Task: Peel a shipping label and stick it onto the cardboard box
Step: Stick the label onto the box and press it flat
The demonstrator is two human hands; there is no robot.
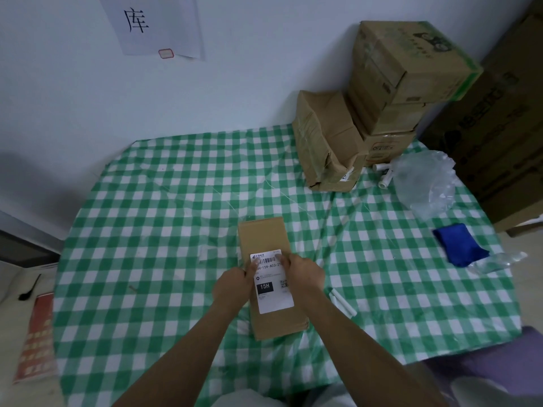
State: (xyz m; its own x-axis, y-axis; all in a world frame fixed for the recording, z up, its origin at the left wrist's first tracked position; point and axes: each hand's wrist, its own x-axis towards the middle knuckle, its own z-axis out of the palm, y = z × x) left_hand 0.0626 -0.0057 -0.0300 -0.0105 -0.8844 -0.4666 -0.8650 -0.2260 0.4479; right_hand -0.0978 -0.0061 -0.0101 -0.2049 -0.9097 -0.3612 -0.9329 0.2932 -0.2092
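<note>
Two hands, the left hand (pixel 235 284) and right hand (pixel 302 274), press fingertips on the shipping label's (pixel 273 284) upper edge atop the cardboard box (pixel 269 242) lying on the checked tablecloth (pixel 147 230), so smoothing firmly downward toward the near edge should avoid bubbles.
</note>
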